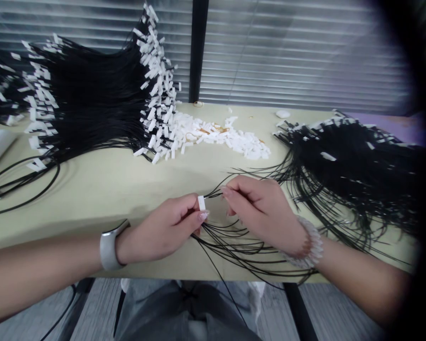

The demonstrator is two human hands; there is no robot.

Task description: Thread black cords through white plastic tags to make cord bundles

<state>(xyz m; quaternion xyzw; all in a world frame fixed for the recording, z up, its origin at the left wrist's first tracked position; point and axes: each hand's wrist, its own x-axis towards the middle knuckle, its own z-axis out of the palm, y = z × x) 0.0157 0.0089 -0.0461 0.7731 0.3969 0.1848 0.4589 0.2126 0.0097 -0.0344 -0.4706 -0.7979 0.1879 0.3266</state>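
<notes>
My left hand [168,222], with a grey watch band on the wrist, pinches a small white connector [201,203] between thumb and fingers. Thin black wires [230,241] fan out from beneath that hand toward the right. Just right of the connector, my right hand [261,203] is closed in a pinch on a thin black wire [215,192] that runs to the connector. A beaded bracelet circles the right wrist. Whether the wire end sits inside the connector cannot be made out.
A tall stack of black cables [95,90] with white ends stands at the back left. Loose white connectors [246,142] lie in a heap beside it. Another black wire bundle [355,166] spreads on the right. Looped cables [58,170] lie at the left on the pale table [102,189].
</notes>
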